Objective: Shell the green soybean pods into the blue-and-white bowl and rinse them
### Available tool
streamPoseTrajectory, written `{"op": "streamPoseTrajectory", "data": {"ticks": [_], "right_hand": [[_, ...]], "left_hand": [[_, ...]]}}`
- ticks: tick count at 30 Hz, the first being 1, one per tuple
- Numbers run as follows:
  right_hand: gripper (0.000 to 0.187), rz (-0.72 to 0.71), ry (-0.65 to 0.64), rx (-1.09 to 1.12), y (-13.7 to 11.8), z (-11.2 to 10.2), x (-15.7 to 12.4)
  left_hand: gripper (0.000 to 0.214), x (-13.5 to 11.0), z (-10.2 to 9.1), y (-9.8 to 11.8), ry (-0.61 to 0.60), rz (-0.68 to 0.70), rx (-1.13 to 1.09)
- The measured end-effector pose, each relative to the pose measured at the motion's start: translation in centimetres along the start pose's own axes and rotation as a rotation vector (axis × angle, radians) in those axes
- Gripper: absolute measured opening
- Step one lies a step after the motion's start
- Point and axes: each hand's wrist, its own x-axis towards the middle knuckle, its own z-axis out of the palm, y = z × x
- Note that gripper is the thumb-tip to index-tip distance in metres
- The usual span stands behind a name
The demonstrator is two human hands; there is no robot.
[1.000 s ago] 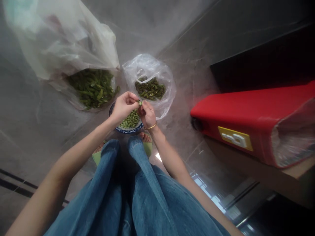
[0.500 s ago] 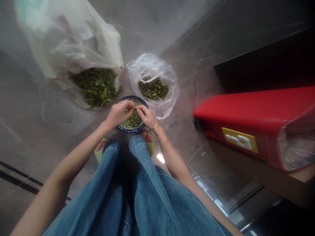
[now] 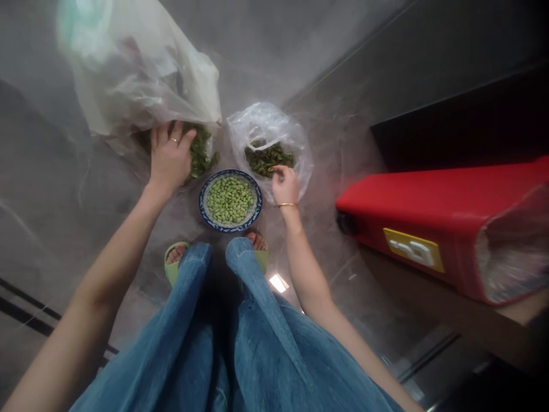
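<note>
A blue-rimmed bowl (image 3: 202,201) of shelled green beans (image 3: 230,199) stands on the floor in front of my feet. My left hand (image 3: 169,157) lies inside the large white plastic bag (image 3: 141,74), its fingers stretched over the green pods (image 3: 201,151), a ring on one finger. My right hand (image 3: 285,184), with a gold bangle at the wrist, is at the mouth of the small clear bag (image 3: 266,120). Its fingers are pinched on a dark pod shell over the heap of empty shells (image 3: 266,157).
My legs in blue jeans (image 3: 240,343) and green sandals (image 3: 172,268) are just behind the bowl. A red box-like object (image 3: 429,200) with a yellow label lies on a wooden ledge at the right. The floor is grey stone tile.
Both hands were together over the bowl, working on a pod. They have parted: the left has gone up-left into the large bag, the right to the small bag.
</note>
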Motion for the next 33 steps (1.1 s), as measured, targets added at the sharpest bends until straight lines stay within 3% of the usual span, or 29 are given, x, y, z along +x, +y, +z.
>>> {"op": "streamPoseTrajectory", "data": {"ticks": [4,10,13,16,19,22,24,27,29,33], "right_hand": [[0.019,-0.042,-0.135,-0.166,0.8,0.3,1.7],[0.021,-0.043,-0.147,-0.248,-0.4,1.6,1.8],[0.017,-0.058,-0.109,-0.143,-0.5,1.0,1.6],[0.024,-0.055,-0.039,0.060,0.0,0.1,1.2],[0.038,0.038,0.043,0.200,0.3,-0.4,1.0],[0.051,0.182,0.116,0.179,0.2,-0.4,1.3],[0.052,0.221,0.075,0.097,-0.3,-0.2,1.7],[0.028,0.143,-0.089,-0.089,-0.9,0.7,2.0],[0.015,0.094,-0.132,-0.191,-1.1,1.4,1.8],[0.022,0.045,-0.173,-0.279,-1.2,2.0,1.0]], "left_hand": [[0.022,-0.4,1.0,1.6,-0.034,0.046,-0.113],[0.022,-0.8,2.9,4.2,-0.136,0.170,-0.122],[0.023,-1.0,3.5,5.2,-0.154,0.181,-0.176],[0.028,-1.3,4.2,5.9,-0.155,0.178,-0.194],[0.031,-1.6,4.8,6.2,-0.165,0.192,-0.190],[0.030,-1.8,5.3,6.2,-0.175,0.167,-0.208],[0.029,-2.0,5.4,6.1,-0.172,0.145,-0.220],[0.029,-2.2,5.4,6.0,-0.168,0.139,-0.204],[0.030,-2.1,5.3,6.1,-0.174,0.157,-0.171],[0.037,-1.2,5.6,6.2,-0.267,0.278,-0.127]]}}
